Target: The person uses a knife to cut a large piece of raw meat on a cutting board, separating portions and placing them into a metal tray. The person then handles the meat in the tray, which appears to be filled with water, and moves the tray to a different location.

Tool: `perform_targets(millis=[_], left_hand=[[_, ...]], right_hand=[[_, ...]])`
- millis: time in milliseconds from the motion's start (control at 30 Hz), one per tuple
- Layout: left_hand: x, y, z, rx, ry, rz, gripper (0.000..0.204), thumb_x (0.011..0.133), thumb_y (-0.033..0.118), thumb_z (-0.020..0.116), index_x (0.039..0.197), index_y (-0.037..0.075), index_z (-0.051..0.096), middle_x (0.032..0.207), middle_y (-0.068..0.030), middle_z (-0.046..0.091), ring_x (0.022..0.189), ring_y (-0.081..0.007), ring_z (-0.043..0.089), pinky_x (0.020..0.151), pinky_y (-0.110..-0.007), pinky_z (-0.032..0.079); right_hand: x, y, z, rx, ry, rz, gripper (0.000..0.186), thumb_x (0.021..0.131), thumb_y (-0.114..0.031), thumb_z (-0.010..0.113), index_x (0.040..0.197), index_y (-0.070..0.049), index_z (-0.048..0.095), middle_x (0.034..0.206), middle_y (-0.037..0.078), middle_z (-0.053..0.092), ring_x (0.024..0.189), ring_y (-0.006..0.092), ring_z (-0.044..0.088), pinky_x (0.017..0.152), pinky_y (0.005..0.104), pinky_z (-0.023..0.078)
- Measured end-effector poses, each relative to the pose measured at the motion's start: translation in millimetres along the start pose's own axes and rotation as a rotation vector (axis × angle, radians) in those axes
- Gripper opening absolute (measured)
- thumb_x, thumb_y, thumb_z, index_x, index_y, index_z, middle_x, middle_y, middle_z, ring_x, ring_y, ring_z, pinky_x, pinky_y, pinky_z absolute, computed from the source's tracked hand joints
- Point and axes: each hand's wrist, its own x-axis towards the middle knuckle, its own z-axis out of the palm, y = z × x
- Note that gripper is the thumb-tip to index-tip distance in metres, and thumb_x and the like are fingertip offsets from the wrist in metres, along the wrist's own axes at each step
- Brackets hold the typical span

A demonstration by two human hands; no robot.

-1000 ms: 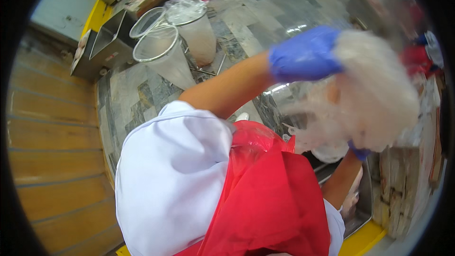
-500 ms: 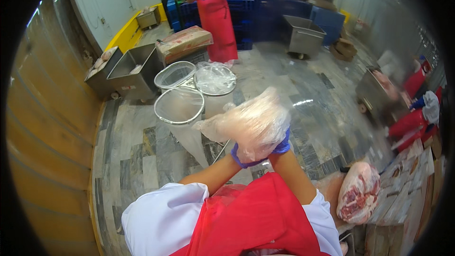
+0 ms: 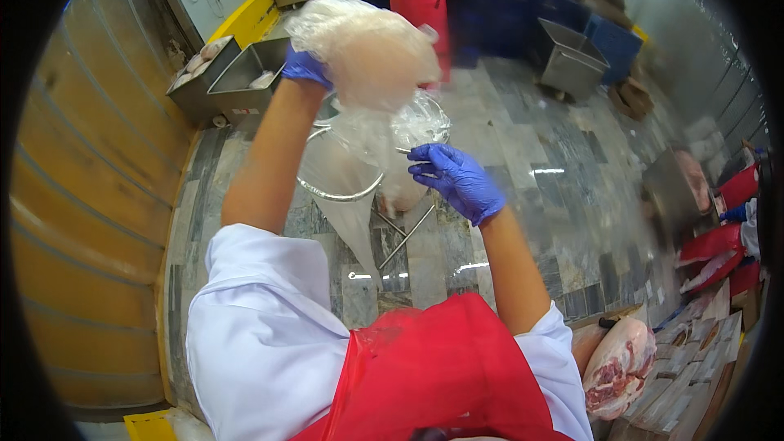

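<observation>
My left hand [image 3: 307, 65], gloved blue, holds up a pale, plastic-wrapped piece [image 3: 367, 57], its fingers largely hidden by it. Loose clear plastic trails below. My right hand [image 3: 453, 180], also gloved blue, is open with fingers spread and bent, beside a thin metal rod; whether it touches the rod I cannot tell. Behind and below both hands stand bag holders with metal hoops [image 3: 339, 196] and clear liners, one topped with crumpled plastic [image 3: 420, 126], on crossed metal legs [image 3: 404, 241].
Metal carts [image 3: 245, 82] stand back left, another [image 3: 572, 57] back right. A person [image 3: 416, 8] in a red apron stands behind; co-workers [image 3: 719, 245] are at right. Raw meat [image 3: 616, 367] lies by stacked boards [image 3: 678, 384] at lower right. A yellow wall [image 3: 90, 237] runs along the left.
My left hand has raised the wrapped piece up and to the left. My right hand, earlier under it, has come away and now shows spread fingers.
</observation>
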Motion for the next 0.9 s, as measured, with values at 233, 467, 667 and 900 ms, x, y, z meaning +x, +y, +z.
perform_targets(millis=[233,467,667,900], left_hand=[[-23.6,-178.5,-3.8,-1.166,0.446,-0.447,0.04,0.1,0.026,0.037,0.125,0.003,0.057,0.131,-0.0146,0.058,0.12,-0.029,0.054,0.105,-0.042,0.041],[-235.2,-246.1,81.2,0.407,-0.53,-0.956,0.035,0.078,0.021,0.072,0.106,0.001,0.069,0.105,-0.0186,0.07,0.097,-0.0299,0.067,0.086,-0.037,0.051],[-303.4,-163.2,226.1,0.0,-0.763,-0.884,0.042,0.083,0.032,0.073,0.106,-0.003,0.07,0.098,-0.0155,0.072,0.088,-0.0231,0.067,0.083,-0.034,0.052],[-322.7,49.6,372.5,-0.583,-1.167,-0.82,0.033,0.092,0.029,0.067,0.114,0.005,0.066,0.102,-0.0034,0.068,0.083,-0.0112,0.062,0.071,-0.027,0.05]], right_hand=[[-2.5,5.9,-32.1,0.387,0.013,0.04,0.037,0.102,-0.032,0.049,0.113,0.0,0.063,0.111,0.014,0.066,0.098,0.0242,0.063,0.093,0.039,0.05],[-59.7,-23.5,-52.4,0.469,0.215,-0.058,0.024,0.098,-0.023,0.053,0.101,-0.003,0.065,0.107,0.016,0.069,0.093,0.0265,0.065,0.091,0.0423,0.05],[-133.1,-46.6,-72.8,0.395,0.145,-0.245,0.054,0.101,-0.038,0.037,0.116,0.008,0.062,0.116,0.023,0.065,0.103,0.032,0.063,0.097,0.0431,0.047],[-284.7,-18.8,-79.5,0.31,0.34,-0.458,0.066,0.103,-0.044,0.028,0.116,0.012,0.061,0.119,0.026,0.063,0.104,0.0328,0.062,0.099,0.0429,0.044]])
